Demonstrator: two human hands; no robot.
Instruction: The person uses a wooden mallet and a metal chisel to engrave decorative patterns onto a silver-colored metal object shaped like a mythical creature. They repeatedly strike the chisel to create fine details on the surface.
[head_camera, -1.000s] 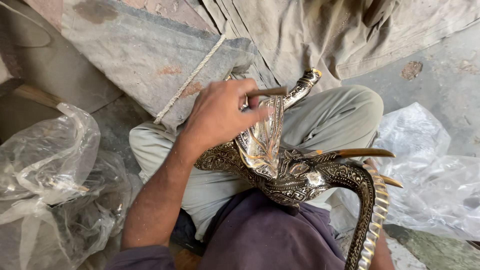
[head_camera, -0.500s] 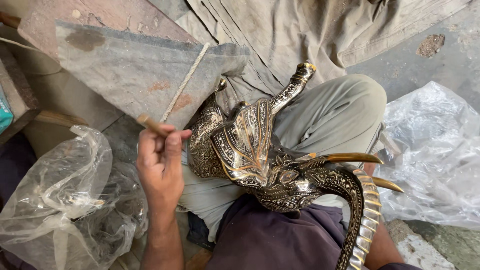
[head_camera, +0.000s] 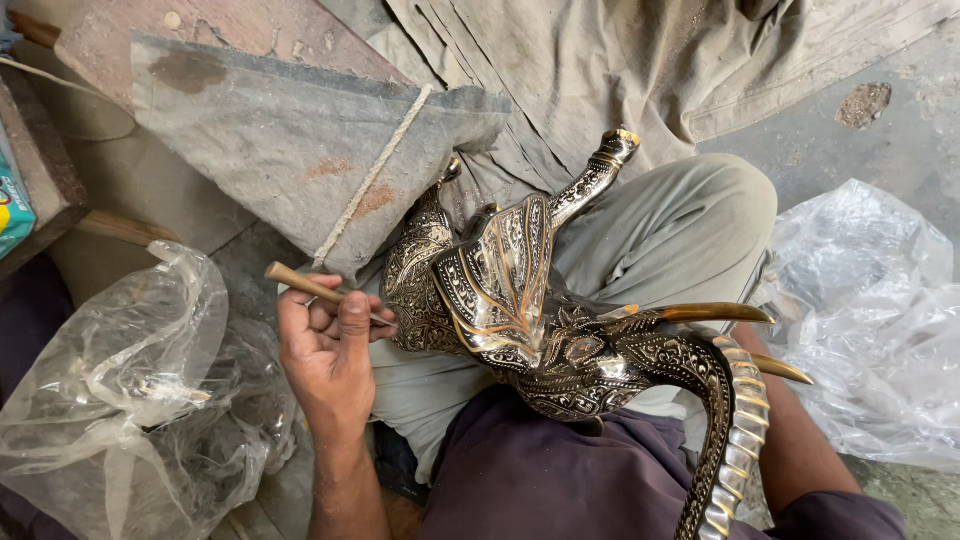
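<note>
On the left, the left hand (head_camera: 325, 350) has its fingers (head_camera: 355, 315) closed around a thin wooden-handled tool (head_camera: 312, 289), just beside the metal elephant (head_camera: 540, 330) lying on the person's lap. If the tool slips, it could scratch the shiny pattern. The elephant is dark with silver patterns, a big fanned ear and golden tusks; the right hand is hidden behind it.

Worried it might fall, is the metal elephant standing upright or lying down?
Lying down: the elephant rests on its side across the person's lap, legs pointing away, ear facing up, trunk curving toward the camera.
</note>
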